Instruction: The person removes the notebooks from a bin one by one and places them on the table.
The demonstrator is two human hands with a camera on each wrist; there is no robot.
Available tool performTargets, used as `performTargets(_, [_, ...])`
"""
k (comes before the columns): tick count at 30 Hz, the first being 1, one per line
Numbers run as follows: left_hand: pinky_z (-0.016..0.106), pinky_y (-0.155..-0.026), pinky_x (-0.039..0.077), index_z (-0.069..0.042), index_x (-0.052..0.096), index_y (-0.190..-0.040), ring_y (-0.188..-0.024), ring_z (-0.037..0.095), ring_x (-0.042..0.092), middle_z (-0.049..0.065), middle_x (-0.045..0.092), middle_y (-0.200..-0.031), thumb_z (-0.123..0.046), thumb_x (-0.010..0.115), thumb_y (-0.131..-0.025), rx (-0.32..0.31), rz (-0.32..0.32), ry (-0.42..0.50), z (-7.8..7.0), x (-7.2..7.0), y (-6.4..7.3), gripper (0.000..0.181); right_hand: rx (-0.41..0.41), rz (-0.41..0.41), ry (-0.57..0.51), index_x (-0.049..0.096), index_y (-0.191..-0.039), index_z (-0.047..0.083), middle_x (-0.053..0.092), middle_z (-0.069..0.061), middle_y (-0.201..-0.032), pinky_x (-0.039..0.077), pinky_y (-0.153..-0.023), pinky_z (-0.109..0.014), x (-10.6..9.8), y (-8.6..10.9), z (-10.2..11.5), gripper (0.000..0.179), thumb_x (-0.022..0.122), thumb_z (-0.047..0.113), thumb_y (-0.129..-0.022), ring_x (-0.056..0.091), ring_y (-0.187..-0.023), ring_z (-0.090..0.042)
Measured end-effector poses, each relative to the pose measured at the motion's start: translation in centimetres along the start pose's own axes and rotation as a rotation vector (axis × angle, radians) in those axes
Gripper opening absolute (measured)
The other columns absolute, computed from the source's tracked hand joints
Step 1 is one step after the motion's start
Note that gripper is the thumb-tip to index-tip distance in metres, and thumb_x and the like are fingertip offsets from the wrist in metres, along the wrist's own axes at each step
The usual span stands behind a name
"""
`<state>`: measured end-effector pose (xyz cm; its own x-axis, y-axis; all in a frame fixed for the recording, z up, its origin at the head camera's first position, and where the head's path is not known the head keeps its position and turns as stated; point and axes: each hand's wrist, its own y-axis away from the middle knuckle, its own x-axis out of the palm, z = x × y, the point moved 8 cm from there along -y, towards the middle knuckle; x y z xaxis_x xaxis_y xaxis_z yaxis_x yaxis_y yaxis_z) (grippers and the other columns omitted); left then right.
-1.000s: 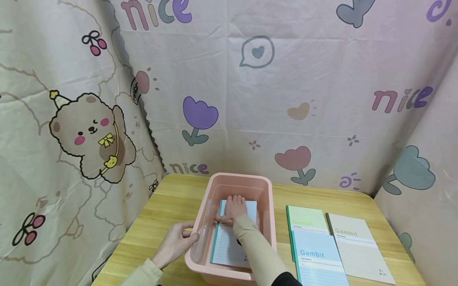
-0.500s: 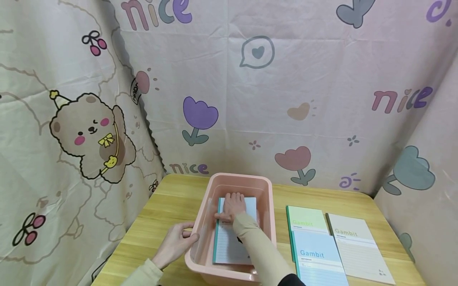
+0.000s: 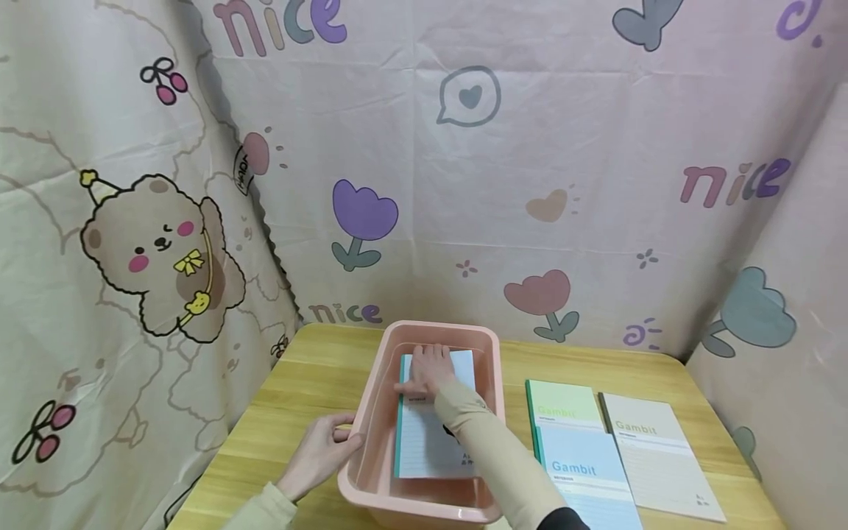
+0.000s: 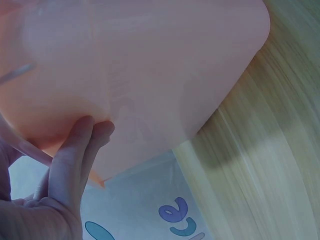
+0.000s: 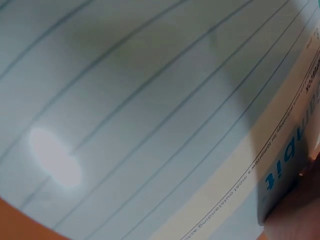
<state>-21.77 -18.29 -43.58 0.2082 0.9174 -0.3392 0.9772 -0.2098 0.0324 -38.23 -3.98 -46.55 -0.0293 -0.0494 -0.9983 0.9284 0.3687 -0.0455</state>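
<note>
My left hand (image 3: 318,453) pinches the left rim of a pink plastic bin (image 3: 411,503). In the left wrist view its fingers (image 4: 75,155) lie against the bin's outer wall (image 4: 160,85). Inside the bin, my right hand (image 3: 430,370) holds the far part of a light-blue lined notebook (image 3: 427,442) with a teal spine. The thumb reaches over the spine edge, and the other fingers extend toward the far edge. The ruled cover (image 5: 140,100) fills most of the right wrist view, where only a little of the hand (image 5: 295,215) shows at the lower right. The underside is hidden.
On the wooden table (image 3: 318,368), right of the bin, lie a green notebook (image 3: 563,401), a blue notebook (image 3: 583,471) overlapping it, and a beige notebook (image 3: 662,453). A printed cloth (image 3: 457,169) hangs behind and at the sides.
My right hand and the notebook have moved toward the bin's far end; the notebook looks slightly larger, as if raised. The left hand stays on the rim. The head view has shifted a little.
</note>
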Motion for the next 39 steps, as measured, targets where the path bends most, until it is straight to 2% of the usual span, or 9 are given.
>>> performTargets(6, [0.033, -0.068, 0.064, 0.027, 0.045, -0.13, -0.09, 0.045, 0.074, 0.039, 0.07, -0.103, -0.003, 0.059, -0.088, -0.004, -0.018, -0.011, 0.2, -0.2, 0.1, 0.053, -0.032, -0.022, 0.012, 0.054, -0.106, 0.009, 0.063, -0.01, -0.103, 0.044, -0.085, -0.036, -2.3, 0.0, 0.7, 0.074, 0.063, 0.076, -0.077, 0.052, -0.093, -0.024])
performTargets(9, [0.032, -0.068, 0.064, 0.026, 0.047, -0.13, -0.089, 0.044, 0.075, 0.038, 0.07, -0.102, -0.004, 0.06, -0.088, -0.002, -0.027, -0.019, 0.1, -0.2, 0.1, 0.053, -0.033, -0.021, 0.007, 0.054, -0.109, 0.009, 0.064, -0.011, -0.109, 0.045, -0.089, -0.037, -3.3, 0.0, 0.8, 0.075, 0.063, 0.076, -0.077, 0.054, -0.097, -0.025])
performTargets(14, [0.032, -0.068, 0.064, 0.026, 0.047, -0.129, -0.089, 0.045, 0.074, 0.038, 0.07, -0.102, -0.004, 0.06, -0.088, 0.002, -0.025, -0.016, 0.1, -0.2, 0.1, 0.052, -0.035, -0.002, -0.016, 0.054, -0.125, 0.005, 0.062, -0.017, -0.13, 0.045, -0.106, -0.043, -4.7, 0.0, 0.5, 0.084, 0.062, 0.075, -0.079, 0.057, -0.118, -0.028])
performTargets(16, [0.032, -0.068, 0.064, 0.026, 0.047, -0.129, -0.089, 0.045, 0.074, 0.038, 0.07, -0.102, -0.004, 0.06, -0.089, 0.004, -0.022, -0.015, 0.1, -0.1, 0.1, 0.052, -0.041, 0.005, -0.031, 0.053, -0.127, 0.004, 0.062, -0.018, -0.13, 0.044, -0.108, -0.043, -5.3, 0.1, 0.4, 0.084, 0.062, 0.073, -0.08, 0.057, -0.119, -0.028])
performTargets(24, [0.032, -0.069, 0.064, 0.026, 0.047, -0.129, -0.087, 0.04, 0.076, 0.036, 0.071, -0.101, -0.003, 0.06, -0.09, 0.013, -0.015, -0.012, 0.0, -0.1, 0.0, 0.051, -0.051, 0.008, -0.072, 0.053, -0.111, 0.006, 0.063, -0.014, -0.109, 0.043, -0.093, -0.04, -8.6, 0.6, -0.5, 0.07, 0.063, 0.069, -0.081, 0.053, -0.1, -0.027])
performTargets(34, [0.031, -0.069, 0.064, 0.026, 0.048, -0.129, -0.087, 0.038, 0.076, 0.034, 0.073, -0.099, -0.004, 0.06, -0.09, 0.012, -0.013, -0.009, 0.0, -0.1, 0.0, 0.051, -0.06, -0.031, -0.099, 0.051, -0.108, 0.007, 0.059, -0.013, -0.104, 0.041, -0.088, -0.039, -14.1, 1.6, -1.4, 0.065, 0.063, 0.065, -0.082, 0.051, -0.097, -0.028])
performTargets(39, [0.031, -0.068, 0.064, 0.026, 0.049, -0.128, -0.088, 0.042, 0.075, 0.036, 0.072, -0.099, -0.003, 0.061, -0.088, 0.007, -0.024, -0.009, -0.1, 0.0, 0.0, 0.05, -0.067, -0.04, -0.118, 0.05, -0.108, 0.007, 0.057, -0.012, -0.102, 0.04, -0.088, -0.039, -16.5, 2.5, -2.4, 0.066, 0.06, 0.067, -0.082, 0.051, -0.097, -0.027])
